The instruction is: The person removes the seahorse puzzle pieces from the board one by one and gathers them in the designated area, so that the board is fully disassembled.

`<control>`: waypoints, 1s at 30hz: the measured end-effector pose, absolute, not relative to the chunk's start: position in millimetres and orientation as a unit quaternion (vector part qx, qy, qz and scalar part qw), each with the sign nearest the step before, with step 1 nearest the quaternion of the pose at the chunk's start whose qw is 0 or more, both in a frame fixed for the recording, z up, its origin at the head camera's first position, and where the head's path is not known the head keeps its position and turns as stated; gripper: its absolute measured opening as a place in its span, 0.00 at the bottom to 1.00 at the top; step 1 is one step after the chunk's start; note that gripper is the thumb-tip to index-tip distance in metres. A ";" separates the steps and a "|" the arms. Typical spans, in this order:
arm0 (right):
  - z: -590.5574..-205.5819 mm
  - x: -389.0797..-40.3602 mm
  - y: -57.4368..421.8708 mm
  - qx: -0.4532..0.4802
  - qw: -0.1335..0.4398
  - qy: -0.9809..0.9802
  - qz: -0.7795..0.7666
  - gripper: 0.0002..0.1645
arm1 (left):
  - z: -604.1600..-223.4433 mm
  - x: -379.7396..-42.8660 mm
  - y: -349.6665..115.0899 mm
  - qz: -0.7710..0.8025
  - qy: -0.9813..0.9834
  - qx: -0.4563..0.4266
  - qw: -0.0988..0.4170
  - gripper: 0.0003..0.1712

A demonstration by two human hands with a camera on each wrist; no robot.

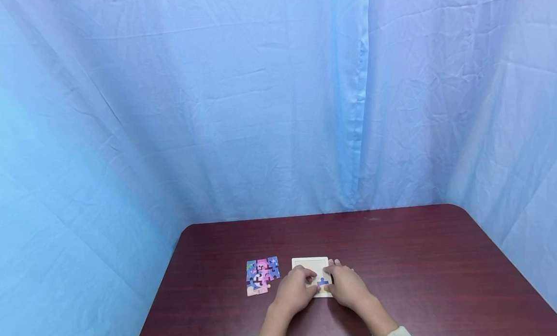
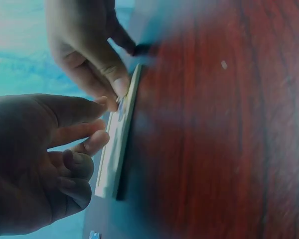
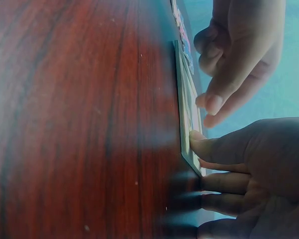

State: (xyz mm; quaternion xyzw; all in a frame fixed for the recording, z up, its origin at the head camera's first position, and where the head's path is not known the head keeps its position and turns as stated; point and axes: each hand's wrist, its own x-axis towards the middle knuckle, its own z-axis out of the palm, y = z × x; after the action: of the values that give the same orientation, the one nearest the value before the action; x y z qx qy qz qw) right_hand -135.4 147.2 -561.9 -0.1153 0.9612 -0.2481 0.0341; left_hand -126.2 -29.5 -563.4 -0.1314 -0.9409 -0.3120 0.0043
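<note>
A shallow cream tray (image 1: 310, 262) with a raised rim lies on the table. In its lower right part is a blue jigsaw piece (image 1: 322, 282) with a yellowish lower edge and a knob pointing away from me. Over the tray's left side my left hand (image 1: 292, 291) hovers, thumb and forefinger extended and apart, nothing visible between them. My right hand (image 1: 349, 286) is at the right side; its thumb presses down beside the piece, as the right wrist view shows, and its other fingers (image 3: 224, 183) reach past the tray's edge. The fingers partly hide the tray.
Left of the tray lies a group of joined jigsaw pieces (image 1: 262, 273) in pink, blue and purple, with an uneven right edge. The dark red wooden table (image 1: 391, 249) has rounded far corners. Blue curtains (image 1: 261, 109) hang behind it and on both sides.
</note>
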 end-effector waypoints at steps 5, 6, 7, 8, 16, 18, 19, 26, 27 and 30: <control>-562.4 -135.0 147.7 -0.115 0.038 0.960 -0.254 0.26 | -567.9 -124.1 -22.7 -0.301 -0.944 -0.139 -0.004 0.19; -562.2 -134.7 147.8 -0.114 0.039 0.959 -0.255 0.26 | -568.2 -123.5 -21.8 -0.301 -0.943 -0.141 -0.003 0.18; -562.2 -134.8 147.9 -0.115 0.040 0.959 -0.256 0.26 | -568.7 -123.0 -21.1 -0.301 -0.943 -0.142 -0.001 0.18; -561.8 -134.8 147.9 -0.115 0.040 0.958 -0.258 0.26 | -568.8 -122.5 -20.6 -0.300 -0.943 -0.144 0.002 0.17; -560.9 -134.6 148.6 -0.117 0.043 0.957 -0.264 0.27 | -570.4 -123.6 -18.0 -0.270 -0.952 -0.141 0.036 0.10; -561.9 -134.8 148.5 -0.118 0.042 0.957 -0.263 0.25 | -570.7 -124.2 -17.5 -0.268 -0.953 -0.138 0.036 0.10; -562.4 -135.1 148.5 -0.120 0.039 0.957 -0.260 0.23 | -570.8 -124.4 -17.3 -0.268 -0.953 -0.136 0.035 0.10; -561.2 -136.1 147.9 -0.123 0.036 0.964 -0.233 0.22 | -571.6 -123.9 -17.1 -0.287 -0.949 -0.122 0.036 0.11; -560.7 -136.4 147.8 -0.124 0.036 0.965 -0.229 0.23 | -571.7 -124.0 -17.2 -0.290 -0.949 -0.122 0.037 0.11; -559.9 -137.2 147.7 -0.121 0.040 0.967 -0.220 0.25 | -570.9 -124.7 -18.3 -0.301 -0.945 -0.124 0.035 0.12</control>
State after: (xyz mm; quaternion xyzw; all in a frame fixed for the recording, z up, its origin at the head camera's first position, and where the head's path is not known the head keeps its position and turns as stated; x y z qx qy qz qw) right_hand -137.2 147.7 -559.9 -0.1213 0.9670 -0.2203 0.0405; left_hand -124.7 -18.3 -570.9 -0.1239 -0.9448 -0.3014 0.0355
